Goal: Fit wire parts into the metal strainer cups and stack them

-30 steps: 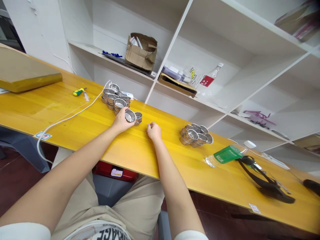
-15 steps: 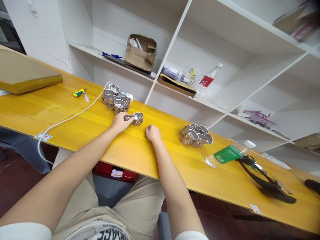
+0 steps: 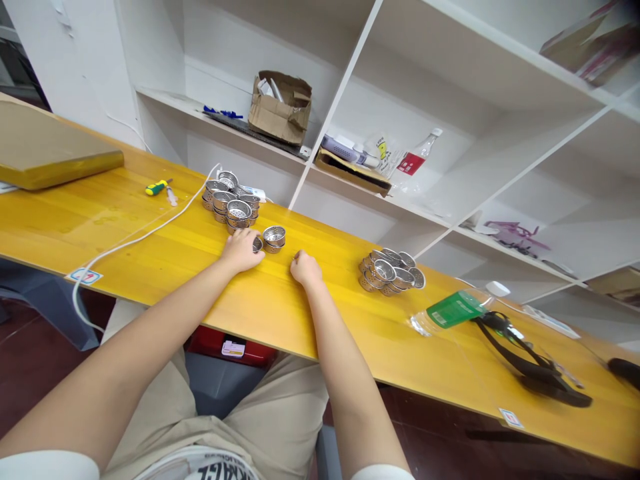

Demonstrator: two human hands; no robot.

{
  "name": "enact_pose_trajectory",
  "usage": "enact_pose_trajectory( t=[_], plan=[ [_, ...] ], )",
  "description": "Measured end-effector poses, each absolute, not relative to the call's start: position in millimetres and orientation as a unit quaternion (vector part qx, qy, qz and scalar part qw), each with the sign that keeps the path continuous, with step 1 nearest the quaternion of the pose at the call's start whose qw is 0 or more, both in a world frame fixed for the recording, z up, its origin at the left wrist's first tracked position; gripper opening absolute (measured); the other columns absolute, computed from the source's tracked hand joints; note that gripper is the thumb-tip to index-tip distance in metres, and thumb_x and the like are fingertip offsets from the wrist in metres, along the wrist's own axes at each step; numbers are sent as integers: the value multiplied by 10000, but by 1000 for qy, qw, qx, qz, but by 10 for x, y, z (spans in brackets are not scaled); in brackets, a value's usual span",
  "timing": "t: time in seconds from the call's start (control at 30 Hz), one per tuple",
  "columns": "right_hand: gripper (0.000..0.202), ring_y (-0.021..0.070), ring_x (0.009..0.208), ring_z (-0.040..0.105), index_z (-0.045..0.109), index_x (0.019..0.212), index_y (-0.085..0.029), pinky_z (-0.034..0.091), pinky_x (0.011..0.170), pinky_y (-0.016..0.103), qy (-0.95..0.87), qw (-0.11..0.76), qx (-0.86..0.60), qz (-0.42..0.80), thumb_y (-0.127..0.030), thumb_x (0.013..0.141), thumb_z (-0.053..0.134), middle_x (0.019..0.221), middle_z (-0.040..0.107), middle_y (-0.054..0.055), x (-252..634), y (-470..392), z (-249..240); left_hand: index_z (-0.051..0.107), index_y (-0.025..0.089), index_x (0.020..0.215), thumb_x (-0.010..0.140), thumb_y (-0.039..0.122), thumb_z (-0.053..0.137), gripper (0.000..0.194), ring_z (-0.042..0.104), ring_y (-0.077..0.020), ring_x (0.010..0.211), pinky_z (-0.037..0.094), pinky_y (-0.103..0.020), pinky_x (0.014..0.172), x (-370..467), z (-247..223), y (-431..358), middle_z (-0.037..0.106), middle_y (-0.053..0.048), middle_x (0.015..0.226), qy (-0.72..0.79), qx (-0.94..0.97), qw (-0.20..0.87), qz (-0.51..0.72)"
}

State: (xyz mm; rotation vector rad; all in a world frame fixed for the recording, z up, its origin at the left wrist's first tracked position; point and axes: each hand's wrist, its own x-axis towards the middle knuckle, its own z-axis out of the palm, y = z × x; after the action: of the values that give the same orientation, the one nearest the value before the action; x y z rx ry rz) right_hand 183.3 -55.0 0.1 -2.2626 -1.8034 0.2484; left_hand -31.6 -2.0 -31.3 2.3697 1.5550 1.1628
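Observation:
My left hand (image 3: 243,250) is closed around a small perforated metal strainer cup (image 3: 257,245), mostly hidden by the fingers. Just right of it, two more strainer cups (image 3: 274,240) stand nested on the table, apart from my fingers. Behind my left hand is a cluster of stacked strainer cups (image 3: 239,211). My right hand (image 3: 306,268) rests on the table with its fingers curled together; whatever they may hold is hidden. Farther right stands a second group of stacked strainer cups (image 3: 384,272).
A white cable (image 3: 145,233) crosses the yellow table (image 3: 280,307) on the left, near a screwdriver (image 3: 157,188). To the right are a green-labelled bottle (image 3: 457,308) and a black strap-like headset (image 3: 530,370). White shelves (image 3: 340,80) rise behind the table.
My left hand has shifted slightly left and nearer, away from the nested pair, and a cup now shows in its fingers. The right hand has stayed in place.

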Motion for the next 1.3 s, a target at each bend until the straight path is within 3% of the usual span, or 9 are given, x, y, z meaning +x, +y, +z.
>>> enact_pose_trajectory(
  t=[0.1,0.2,0.33,0.47,0.6,0.73,1.03,1.17,1.3],
  plan=[
    [345,365,1137,701,631,1282,-146,537,933,476,-603,118,-785,76,-290,998,499,1216,718,243,1807,-589,24,631,206,1207,774,333,672,453,581,-389,1223,498,-549,1039,-315,-276,-54,676,-158,1272,507,779,16,369],
    [460,355,1160,673,551,1412,-122,525,980,477,-617,185,-765,21,-301,989,526,1267,683,242,1757,-625,18,615,177,1224,823,310,610,422,566,-364,1249,476,-508,1079,-312,-233,-89,659,-161,1289,509,785,8,354],
    [668,352,1426,474,419,1580,-167,426,1154,485,-688,293,-663,-40,-391,975,594,1531,490,231,1628,-575,-56,607,177,1239,829,275,595,421,556,-351,1270,439,-491,1124,-303,-216,-114,647,-157,1288,505,790,1,347],
    [632,373,1537,334,487,1557,-205,338,1226,524,-722,301,-622,-21,-380,967,630,1641,352,219,1508,-426,-158,620,172,1219,825,239,587,400,570,-356,1240,440,-500,1119,-293,-238,-105,649,-163,1266,491,799,-13,346],
    [365,342,1469,426,676,1302,-165,349,1220,495,-719,331,-611,-26,-325,982,607,1555,472,219,1536,-323,-237,633,156,1190,822,217,584,376,578,-361,1223,449,-502,1112,-292,-252,-93,650,-169,1244,479,803,-25,352],
    [214,302,1337,538,717,1110,-175,410,1167,462,-708,382,-593,-34,-311,980,615,1412,603,195,1629,-300,-280,627,152,1219,821,233,612,407,582,-362,1234,442,-514,1131,-288,-241,-113,645,-167,1256,460,804,-28,376],
    [172,284,1327,579,725,1004,-224,438,1153,475,-727,490,-479,-46,-367,949,648,1396,651,152,1495,-475,-163,372,132,1524,828,364,718,811,466,-372,1456,396,-553,1225,-234,-230,-124,501,-217,1532,374,790,-5,487],
    [151,282,1318,592,743,961,-227,457,1141,462,-752,478,-453,-8,-354,923,670,1375,666,142,1395,-578,-147,365,139,1524,838,318,711,789,556,-340,1376,465,-525,1175,-249,-256,-80,568,-198,1473,352,787,19,506],
    [157,320,1421,496,751,963,-209,427,1163,503,-747,483,-455,-18,-340,892,701,1472,575,170,1325,-656,-111,441,160,1474,857,211,644,651,598,-315,1310,490,-511,1148,-240,-247,-100,624,-170,1400,312,808,-6,499]
  ],
)
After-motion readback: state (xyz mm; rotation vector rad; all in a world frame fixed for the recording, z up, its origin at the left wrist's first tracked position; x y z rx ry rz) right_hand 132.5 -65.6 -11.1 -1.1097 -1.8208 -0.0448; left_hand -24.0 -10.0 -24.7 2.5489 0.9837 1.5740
